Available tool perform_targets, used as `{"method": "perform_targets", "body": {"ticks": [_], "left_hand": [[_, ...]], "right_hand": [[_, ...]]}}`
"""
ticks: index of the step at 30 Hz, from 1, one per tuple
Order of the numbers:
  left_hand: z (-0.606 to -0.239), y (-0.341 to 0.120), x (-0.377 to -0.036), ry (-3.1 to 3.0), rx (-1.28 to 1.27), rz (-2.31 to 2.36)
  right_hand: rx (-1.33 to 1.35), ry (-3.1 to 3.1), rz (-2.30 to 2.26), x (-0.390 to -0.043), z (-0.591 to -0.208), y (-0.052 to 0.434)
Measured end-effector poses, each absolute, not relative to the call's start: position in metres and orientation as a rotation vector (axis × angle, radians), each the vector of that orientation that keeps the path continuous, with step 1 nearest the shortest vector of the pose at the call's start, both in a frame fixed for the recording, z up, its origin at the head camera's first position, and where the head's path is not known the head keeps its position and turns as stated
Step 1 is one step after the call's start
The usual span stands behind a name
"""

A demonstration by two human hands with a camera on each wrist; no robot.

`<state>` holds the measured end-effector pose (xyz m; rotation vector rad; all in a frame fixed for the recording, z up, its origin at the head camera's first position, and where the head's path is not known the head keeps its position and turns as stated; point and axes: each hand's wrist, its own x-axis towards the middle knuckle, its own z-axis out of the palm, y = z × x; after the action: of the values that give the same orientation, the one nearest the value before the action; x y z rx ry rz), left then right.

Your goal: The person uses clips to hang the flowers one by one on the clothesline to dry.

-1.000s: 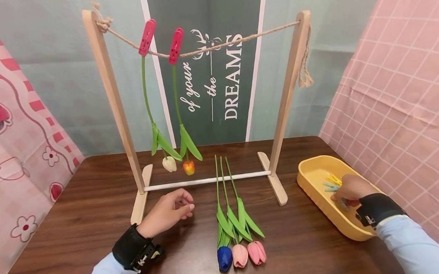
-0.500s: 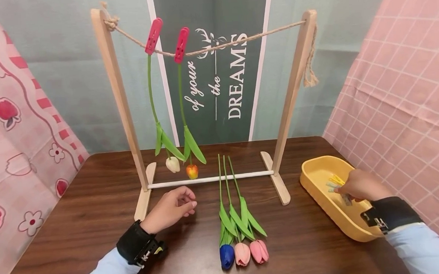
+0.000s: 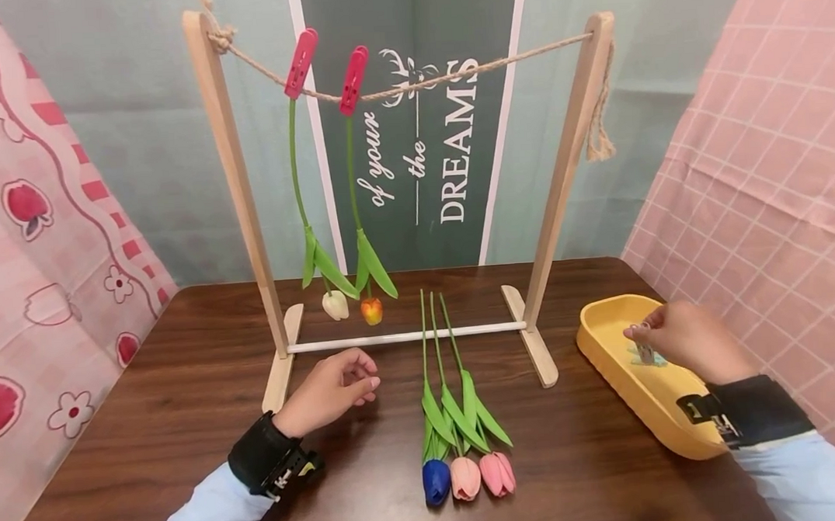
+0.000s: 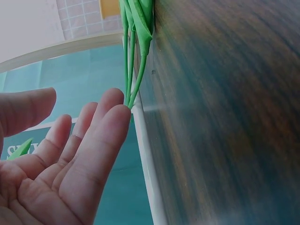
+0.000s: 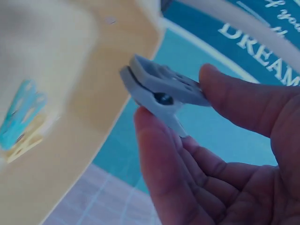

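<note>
1. Right hand (image 3: 683,340) is raised over the yellow tray (image 3: 607,357) at the surface's right edge, pinching a grey clothespin (image 5: 161,91) between thumb and fingertips.
2. The clothespin is above the tray's far end and clear of its floor. It is well apart from the left hand (image 3: 328,390).
3. Left hand rests on the dark wood-grain surface (image 3: 185,395) near its middle, just in front of the rack's white base rod (image 3: 407,338). Its fingers are loosely curled and hold nothing. The wrist view shows the fingertips (image 4: 115,115) just beside green stems.
4. The clothespin is smooth plastic, two flat halves with a round pivot at mid-length. In the head view its long axis hangs roughly vertical below the fingers.
5. The tray is an oblong with rounded corners and a matte finish. Pale blue and yellow pins (image 5: 21,122) lie on its floor.
6. Three artificial tulips (image 3: 465,476) lie side by side right of the left hand, blue, pale pink and pink heads toward the near edge, stems pointing at the rack.
7. The wooden rack (image 3: 235,183) carries a twine line (image 3: 451,74). Two red pins (image 3: 299,52) on it hold tulips head-down.
</note>
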<state>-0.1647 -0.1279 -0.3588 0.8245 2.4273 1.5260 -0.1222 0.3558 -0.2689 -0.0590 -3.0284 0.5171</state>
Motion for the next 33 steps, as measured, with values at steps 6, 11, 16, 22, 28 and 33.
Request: {"method": "perform_targets", "body": {"ticks": [6,11,16,22,28,33], "left_hand": [[-0.357,-0.128,-0.164,2.439,0.805,1.519],[-0.356,-0.128,-0.164,2.435,0.792,1.520],[-0.355,-0.125,-0.163,2.439,0.794,1.527],[-0.356,-0.119,-0.165,2.422,0.796,1.531],[-0.357,-0.111,-0.172,2.407,0.788,1.509],[-0.355,-0.101,-0.179,2.376,0.777,1.523]], "right_hand": [[-0.101,-2.905,0.495,-0.127,-0.266,0.326],[-0.034,-2.745,0.531,-0.127,-0.266,0.298],[0.061,-2.595,0.620,-0.127,-0.268,0.268],[0.158,-2.536,0.721,-0.133,-0.275,0.240],[0.195,-2.551,0.797,-0.137,-0.282,0.225],[0.227,-2.557,0.819,-0.139,-0.285,0.217]]}}
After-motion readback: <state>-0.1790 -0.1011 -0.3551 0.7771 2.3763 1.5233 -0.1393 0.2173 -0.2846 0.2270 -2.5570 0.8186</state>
